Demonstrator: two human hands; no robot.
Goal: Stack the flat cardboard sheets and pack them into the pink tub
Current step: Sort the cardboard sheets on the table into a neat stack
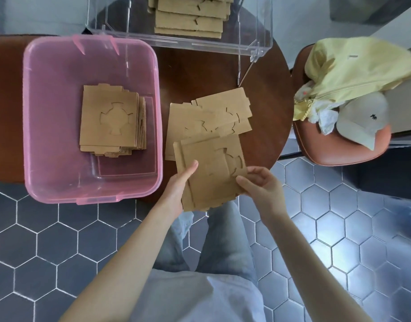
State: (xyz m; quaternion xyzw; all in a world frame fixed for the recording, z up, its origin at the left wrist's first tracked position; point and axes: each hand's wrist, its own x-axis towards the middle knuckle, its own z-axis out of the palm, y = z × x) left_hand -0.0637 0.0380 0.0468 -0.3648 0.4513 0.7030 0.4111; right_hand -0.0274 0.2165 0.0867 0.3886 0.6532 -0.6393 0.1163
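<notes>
A small stack of flat cardboard sheets hangs over the near edge of the round brown table. My left hand grips its left edge, thumb on top. My right hand pinches its right edge. More loose cardboard sheets lie fanned out on the table just behind. The pink tub stands to the left and holds a pile of cardboard sheets in its middle.
A clear plastic bin with more cardboard stacks sits at the table's far side. To the right, an orange chair carries a yellow garment and a white cap. Hexagon floor tiles lie below.
</notes>
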